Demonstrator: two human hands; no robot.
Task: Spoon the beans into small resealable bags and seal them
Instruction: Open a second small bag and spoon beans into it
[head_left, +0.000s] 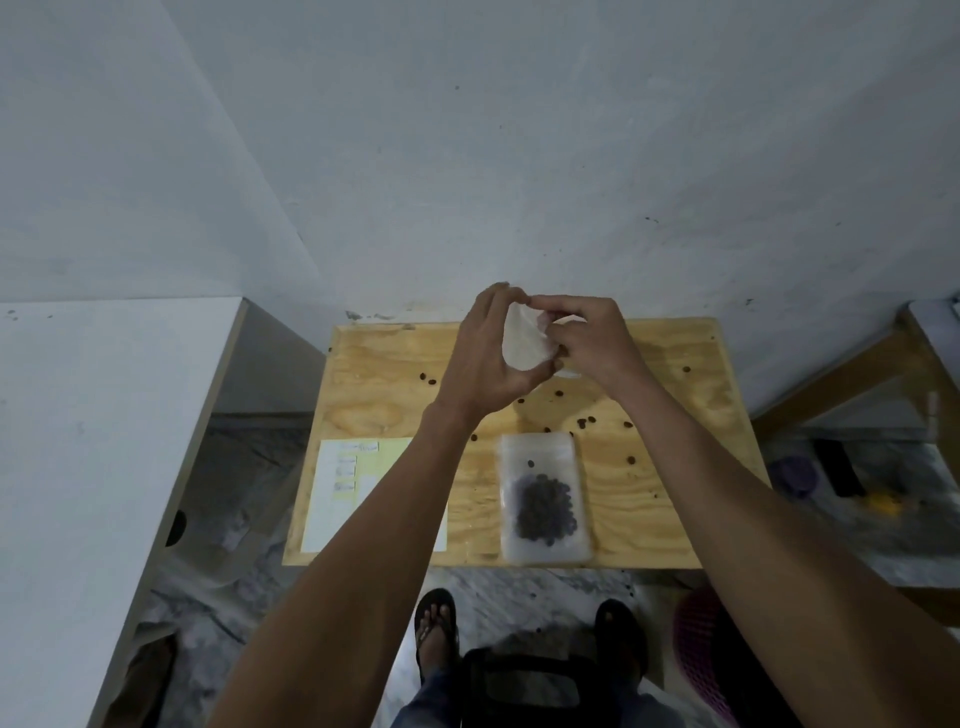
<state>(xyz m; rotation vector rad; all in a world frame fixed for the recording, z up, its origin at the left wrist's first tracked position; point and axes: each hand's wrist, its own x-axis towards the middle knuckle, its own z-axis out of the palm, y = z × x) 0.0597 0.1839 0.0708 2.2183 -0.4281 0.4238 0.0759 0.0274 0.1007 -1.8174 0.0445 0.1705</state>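
Pale grey-white plaster wall (519, 156), speckled; small plywood table (675, 519) against it; white cabinet (78, 441) alongside; mottled grey marble floor (249, 571); dim light.

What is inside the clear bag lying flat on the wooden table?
The flat bag holds a dark heap of beans in its lower half, plus one stray bean higher up. Whether its top is sealed cannot be told.

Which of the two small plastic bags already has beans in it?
The bag lying flat on the table, with dark beans inside. The other bag, held up by both hands, looks empty.
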